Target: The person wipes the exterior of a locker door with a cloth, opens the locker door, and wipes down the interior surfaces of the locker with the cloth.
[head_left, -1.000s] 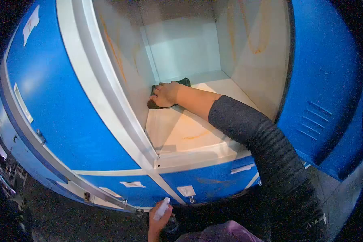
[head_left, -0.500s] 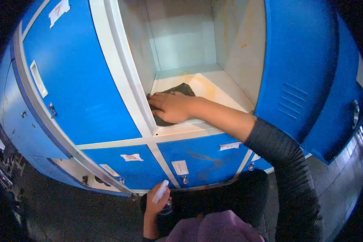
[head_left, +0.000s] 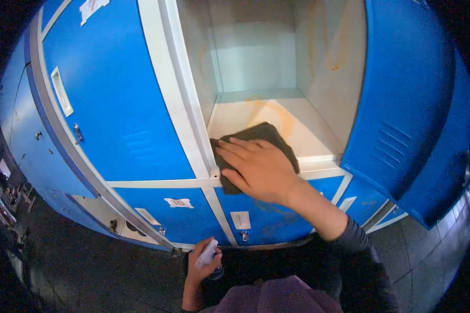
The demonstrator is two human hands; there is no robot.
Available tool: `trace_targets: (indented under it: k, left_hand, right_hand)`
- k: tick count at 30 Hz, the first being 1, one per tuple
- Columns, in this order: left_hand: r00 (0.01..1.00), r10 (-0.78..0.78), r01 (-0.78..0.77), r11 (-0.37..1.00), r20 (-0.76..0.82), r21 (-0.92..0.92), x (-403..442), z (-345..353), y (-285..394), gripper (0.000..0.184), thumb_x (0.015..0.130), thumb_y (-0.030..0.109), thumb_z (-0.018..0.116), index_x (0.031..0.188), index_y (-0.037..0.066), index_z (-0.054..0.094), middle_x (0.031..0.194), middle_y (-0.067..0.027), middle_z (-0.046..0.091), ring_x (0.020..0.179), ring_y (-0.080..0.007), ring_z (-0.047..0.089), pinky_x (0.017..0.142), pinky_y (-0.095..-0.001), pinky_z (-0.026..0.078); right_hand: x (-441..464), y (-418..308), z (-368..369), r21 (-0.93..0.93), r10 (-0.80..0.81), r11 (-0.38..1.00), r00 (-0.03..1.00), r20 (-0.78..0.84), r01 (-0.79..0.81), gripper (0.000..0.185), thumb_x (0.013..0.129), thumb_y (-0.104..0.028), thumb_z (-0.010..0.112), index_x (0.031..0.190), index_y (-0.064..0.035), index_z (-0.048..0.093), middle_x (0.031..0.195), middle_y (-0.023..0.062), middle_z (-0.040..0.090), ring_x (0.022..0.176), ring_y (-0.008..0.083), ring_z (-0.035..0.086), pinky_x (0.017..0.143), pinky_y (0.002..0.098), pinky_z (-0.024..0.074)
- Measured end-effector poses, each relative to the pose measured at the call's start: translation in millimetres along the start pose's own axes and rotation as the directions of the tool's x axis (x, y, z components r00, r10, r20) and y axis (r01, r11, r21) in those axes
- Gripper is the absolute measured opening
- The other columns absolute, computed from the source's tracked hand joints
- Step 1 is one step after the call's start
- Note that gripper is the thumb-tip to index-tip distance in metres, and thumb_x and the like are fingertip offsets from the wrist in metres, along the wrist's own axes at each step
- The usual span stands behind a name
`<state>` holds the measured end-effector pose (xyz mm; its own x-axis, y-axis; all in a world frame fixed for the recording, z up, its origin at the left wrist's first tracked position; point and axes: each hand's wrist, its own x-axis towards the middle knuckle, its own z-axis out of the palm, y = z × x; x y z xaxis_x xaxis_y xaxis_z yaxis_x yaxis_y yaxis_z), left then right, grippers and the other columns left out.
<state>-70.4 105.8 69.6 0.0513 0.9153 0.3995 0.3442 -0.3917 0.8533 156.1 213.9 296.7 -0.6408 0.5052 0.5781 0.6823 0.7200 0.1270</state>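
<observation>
My right hand (head_left: pixel 258 169) lies flat with its fingers spread on a dark cloth (head_left: pixel 266 133). The cloth covers the front left part of the open locker's floor (head_left: pixel 303 128) and hangs over its front edge. Orange-brown smears mark that floor and the locker's right inner wall (head_left: pixel 331 57). Low down in front of the lower doors, my left hand (head_left: pixel 203 266) is wrapped round a spray bottle (head_left: pixel 208 252) with a white head. The bottle's lower part is mostly hidden.
The open blue locker door (head_left: pixel 397 104) stands out at the right. A closed blue door (head_left: pixel 109 99) is on the left, with smaller closed doors (head_left: pixel 167 208) below. Dark floor tiles (head_left: pixel 402 255) show at the lower right.
My right hand and the cloth have come from deep in the locker to its front edge. My left hand still holds the spray bottle. The view has shifted.
</observation>
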Motion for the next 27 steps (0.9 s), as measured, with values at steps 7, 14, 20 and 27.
trace_targets:
  k: [7, 14, 20, 27]
  left_hand:
    - [0.990, -0.133, 0.138, 0.985, 0.054, -0.100, 7, 8, 19, 0.038, 0.074, 0.002, 0.062, 0.111, -0.003, 0.053, 0.091, -0.0119, 0.061, 0.085, -0.0164, 0.062, 0.073, -0.0288, 0.049]
    - [0.996, -0.043, 0.020, 0.957, -0.072, -0.290, 61, 23, 127, 0.055, 0.077, -0.004, 0.058, 0.129, -0.002, 0.040, 0.088, -0.0070, 0.057, 0.081, -0.0122, 0.057, 0.072, -0.0234, 0.045]
    - [0.988, 0.110, -0.125, 0.983, -0.111, -0.132, 100, 17, 183, 0.060, 0.076, -0.005, 0.058, 0.132, 0.001, 0.037, 0.077, -0.0010, 0.045, 0.071, -0.0090, 0.045, 0.067, -0.0206, 0.040]
    - [0.991, 0.103, -0.117, 0.973, -0.085, -0.197, 111, 18, 189, 0.057, 0.076, -0.003, 0.060, 0.129, 0.004, 0.039, 0.079, -0.0008, 0.044, 0.073, -0.0093, 0.042, 0.066, -0.0204, 0.037]
  right_hand:
    - [-75, 0, -16, -0.215, 0.102, 0.966, 0.976, -0.192, -0.144, 0.042, 0.077, -0.021, 0.056, 0.118, -0.0105, 0.052, 0.129, 0.0048, 0.048, 0.118, 0.0203, 0.045, 0.094, 0.0374, 0.0338]
    - [-129, 34, 1, -0.396, 0.018, 0.901, 0.928, -0.373, -0.176, 0.029, 0.083, -0.017, 0.048, 0.109, -0.0185, 0.059, 0.121, -0.0008, 0.056, 0.114, 0.0155, 0.049, 0.097, 0.0339, 0.0313]
    - [-128, 33, 6, -0.380, 0.021, 0.904, 0.907, -0.421, -0.197, 0.027, 0.084, -0.016, 0.047, 0.107, -0.0199, 0.060, 0.121, -0.0014, 0.056, 0.114, 0.0147, 0.049, 0.098, 0.0336, 0.0301]
    - [-129, 34, 7, -0.378, 0.015, 0.906, 0.907, -0.422, -0.190, 0.026, 0.083, -0.016, 0.048, 0.106, -0.0199, 0.059, 0.120, -0.0018, 0.057, 0.113, 0.0147, 0.049, 0.099, 0.0337, 0.0284]
